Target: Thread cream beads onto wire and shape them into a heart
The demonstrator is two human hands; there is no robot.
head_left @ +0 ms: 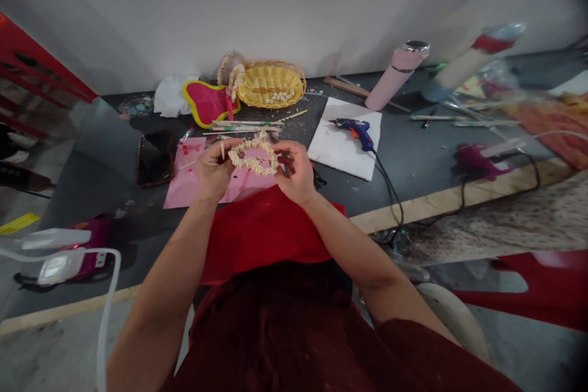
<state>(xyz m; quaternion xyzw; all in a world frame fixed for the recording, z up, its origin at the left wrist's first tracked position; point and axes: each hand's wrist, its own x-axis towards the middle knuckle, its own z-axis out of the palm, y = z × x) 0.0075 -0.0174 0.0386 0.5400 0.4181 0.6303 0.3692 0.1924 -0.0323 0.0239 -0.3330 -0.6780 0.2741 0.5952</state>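
Between my two hands is a ring of small cream shell-like pieces (253, 166), held up above the pink paper (184, 187). My left hand (215, 168) grips its left side, with the thumb and fingers closed on the rim. On the opposite side, my right hand (294, 170) pinches the ring's right edge. A small cream piece stands up at the ring's far edge. Below my hands a red cloth (271, 233) covers the table's near edge and my lap. Several thin sticks (248, 127) lie just beyond the ring.
A yellow wicker basket (271, 76) holds loose cream pieces, with a pink, yellow-edged shape (206, 104) beside it. A blue glue gun (356, 130) rests on a white board (340, 159), its cord trailing over the edge. A phone (155, 158) lies left; a pink bottle (397, 73) stands right.
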